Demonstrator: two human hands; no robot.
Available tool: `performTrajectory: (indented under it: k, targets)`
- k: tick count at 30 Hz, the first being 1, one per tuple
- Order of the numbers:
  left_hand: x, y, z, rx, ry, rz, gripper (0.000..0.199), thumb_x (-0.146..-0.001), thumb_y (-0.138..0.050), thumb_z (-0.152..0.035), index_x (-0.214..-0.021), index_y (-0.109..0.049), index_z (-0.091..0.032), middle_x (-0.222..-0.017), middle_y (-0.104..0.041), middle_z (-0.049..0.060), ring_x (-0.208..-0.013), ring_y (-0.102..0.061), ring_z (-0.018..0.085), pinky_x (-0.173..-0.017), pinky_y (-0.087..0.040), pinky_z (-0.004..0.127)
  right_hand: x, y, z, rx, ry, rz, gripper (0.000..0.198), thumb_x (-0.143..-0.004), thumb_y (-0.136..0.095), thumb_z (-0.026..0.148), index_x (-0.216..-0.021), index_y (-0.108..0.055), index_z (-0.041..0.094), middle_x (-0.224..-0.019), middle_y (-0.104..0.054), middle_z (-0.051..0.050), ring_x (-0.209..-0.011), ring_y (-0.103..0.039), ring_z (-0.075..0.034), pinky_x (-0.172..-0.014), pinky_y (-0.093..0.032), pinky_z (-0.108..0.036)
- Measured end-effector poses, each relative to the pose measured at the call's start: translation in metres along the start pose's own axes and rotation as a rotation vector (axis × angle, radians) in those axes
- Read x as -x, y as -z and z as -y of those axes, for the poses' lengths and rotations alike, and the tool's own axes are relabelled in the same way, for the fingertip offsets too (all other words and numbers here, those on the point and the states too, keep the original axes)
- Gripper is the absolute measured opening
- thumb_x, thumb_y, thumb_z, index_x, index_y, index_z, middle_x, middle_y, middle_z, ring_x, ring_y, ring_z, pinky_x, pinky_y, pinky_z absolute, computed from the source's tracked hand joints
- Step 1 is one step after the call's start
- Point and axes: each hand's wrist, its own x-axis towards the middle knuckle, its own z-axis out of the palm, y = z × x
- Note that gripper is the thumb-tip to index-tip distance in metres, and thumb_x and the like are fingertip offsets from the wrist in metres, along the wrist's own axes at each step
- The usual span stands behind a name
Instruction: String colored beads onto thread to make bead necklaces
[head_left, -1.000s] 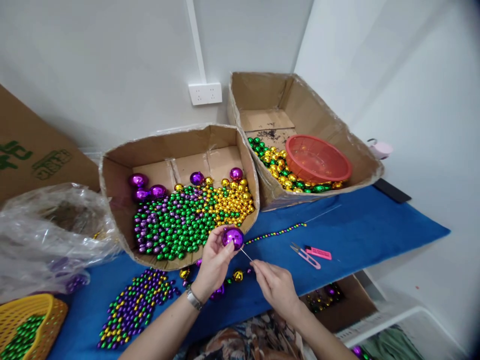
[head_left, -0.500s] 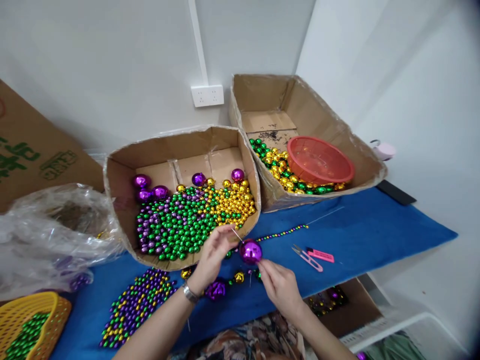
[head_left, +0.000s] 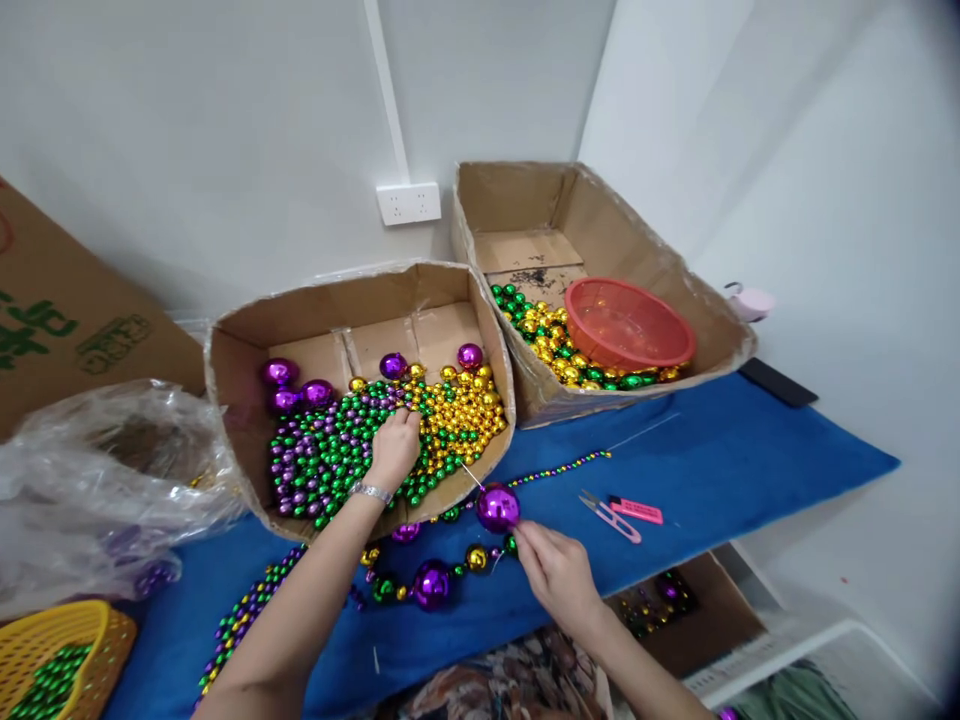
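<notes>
My right hand (head_left: 559,570) pinches the lower right side of a large shiny purple bead (head_left: 498,507). A thin needle (head_left: 472,475) sticks out of the bead's upper left. My left hand (head_left: 396,448) is inside the front cardboard box (head_left: 300,328), with its fingers closed and pointing down among small green, purple and gold beads (head_left: 360,440). Whether the fingertips hold a bead is hidden. Below the right hand's bead lies a strand of larger beads with a purple bead (head_left: 432,585) and a gold bead (head_left: 476,557) on the blue cloth (head_left: 787,450).
Pink thread snips (head_left: 611,515) and a pink-handled cutter (head_left: 636,509) lie at the right. Behind, a second box (head_left: 660,240) holds a red basin (head_left: 630,325) on larger beads. A yellow basket (head_left: 112,640) and a clear plastic bag (head_left: 112,480) are at the left.
My left hand has left the needle and moved up and left into the bead box, its fingers closing among the beads. My right hand keeps the purple bead in nearly the same place.
</notes>
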Motion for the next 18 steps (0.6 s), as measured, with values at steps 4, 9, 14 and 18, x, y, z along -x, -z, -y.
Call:
performTrajectory:
  k: [4, 9, 14, 18]
  targets:
    - [0.002, -0.001, 0.001, 0.056, 0.015, 0.02, 0.027, -0.089, -0.039, -0.017, -0.094, -0.065, -0.014, -0.097, -0.056, 0.015, -0.095, -0.051, 0.028, -0.083, -0.04, 0.038, 0.0, -0.001, 0.0, -0.009, -0.005, 0.008, 0.027, -0.099, -0.036, 0.02, -0.084, -0.059, 0.02, -0.067, -0.063, -0.001, -0.059, -0.061, -0.013, -0.059, -0.038, -0.022]
    - [0.002, 0.002, -0.003, 0.244, 0.075, -0.025, 0.019, -0.082, -0.047, -0.012, -0.084, -0.065, -0.015, -0.093, -0.058, 0.014, -0.103, -0.051, 0.03, -0.093, -0.038, 0.044, 0.0, -0.001, 0.002, 0.004, -0.001, 0.018, 0.028, -0.099, -0.036, 0.021, -0.084, -0.059, 0.02, -0.066, -0.063, -0.001, -0.058, -0.061, -0.013, -0.058, -0.038, -0.022]
    - [0.013, 0.012, -0.017, 0.587, 0.145, -0.076, 0.023, -0.083, -0.055, -0.028, -0.098, -0.067, -0.015, -0.099, -0.063, 0.013, -0.091, -0.06, 0.025, -0.088, -0.046, 0.042, 0.0, 0.0, 0.001, 0.004, -0.001, 0.015, 0.028, -0.099, -0.035, 0.021, -0.084, -0.059, 0.02, -0.067, -0.065, -0.001, -0.059, -0.062, -0.013, -0.06, -0.039, -0.023]
    - [0.033, 0.021, -0.04, 1.039, 0.209, 0.012, 0.037, -0.086, -0.056, -0.043, -0.105, -0.067, -0.013, -0.1, -0.068, 0.013, -0.079, -0.067, 0.02, -0.076, -0.054, 0.036, -0.001, 0.001, 0.001, -0.001, 0.001, 0.008, 0.027, -0.099, -0.036, 0.02, -0.086, -0.059, 0.019, -0.069, -0.066, -0.002, -0.061, -0.062, -0.013, -0.061, -0.039, -0.022]
